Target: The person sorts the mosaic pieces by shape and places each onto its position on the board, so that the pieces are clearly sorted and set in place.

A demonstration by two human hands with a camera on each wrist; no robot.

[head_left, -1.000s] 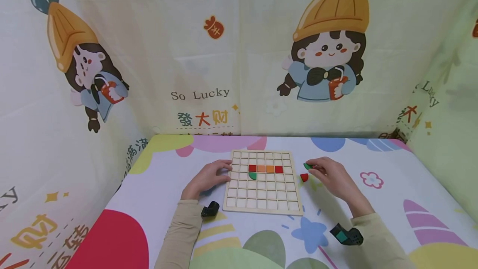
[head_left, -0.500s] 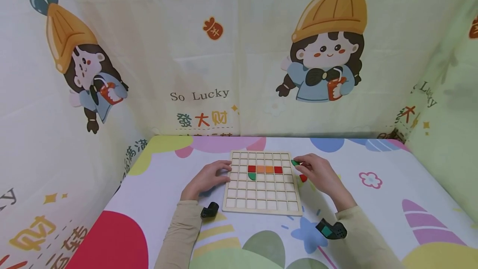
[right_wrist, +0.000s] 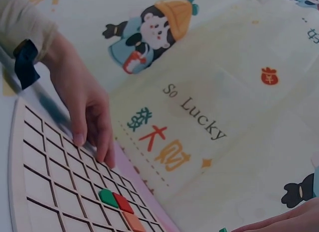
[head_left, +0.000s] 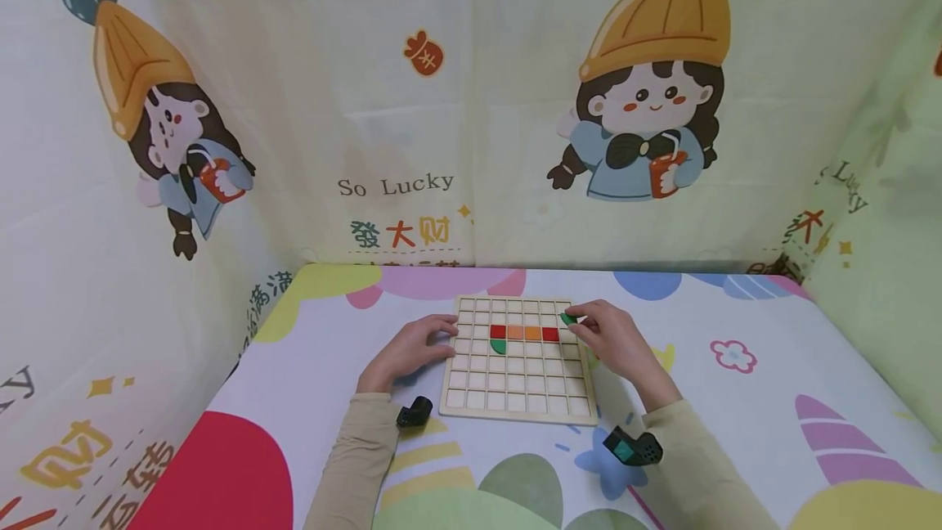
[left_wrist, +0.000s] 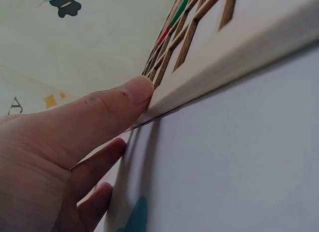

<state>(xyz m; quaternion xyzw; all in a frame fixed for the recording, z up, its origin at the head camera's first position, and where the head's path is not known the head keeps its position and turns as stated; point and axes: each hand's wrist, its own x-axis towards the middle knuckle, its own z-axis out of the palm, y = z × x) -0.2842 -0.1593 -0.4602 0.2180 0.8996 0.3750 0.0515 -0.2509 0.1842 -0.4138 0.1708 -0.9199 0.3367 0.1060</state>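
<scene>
A wooden grid board (head_left: 517, 418) lies on the table. In its cells sit a red tile (head_left: 498, 332), two orange tiles (head_left: 524, 333), a second red tile (head_left: 549, 334) and a green quarter-round tile (head_left: 498, 346) below the first red one. My left hand (head_left: 410, 350) rests against the board's left edge, thumb and fingers spread apart; the left wrist view shows the thumb (left_wrist: 137, 90) on the frame. Between thumb and fingers my right hand (head_left: 614, 339) pinches another green tile (head_left: 567, 318), held over the board's upper right corner. Only a sliver of it shows in the right wrist view.
A patterned cloth (head_left: 353, 334) covers the table. Printed curtains (head_left: 508, 105) enclose it at the back and sides. Each wrist carries a small black camera, one on the left (head_left: 415, 412) and one on the right (head_left: 633, 446).
My right hand has moved left with the green tile, from beside the board to over its upper right corner. The loose red piece beside the board is now hidden. My left hand stays put.
</scene>
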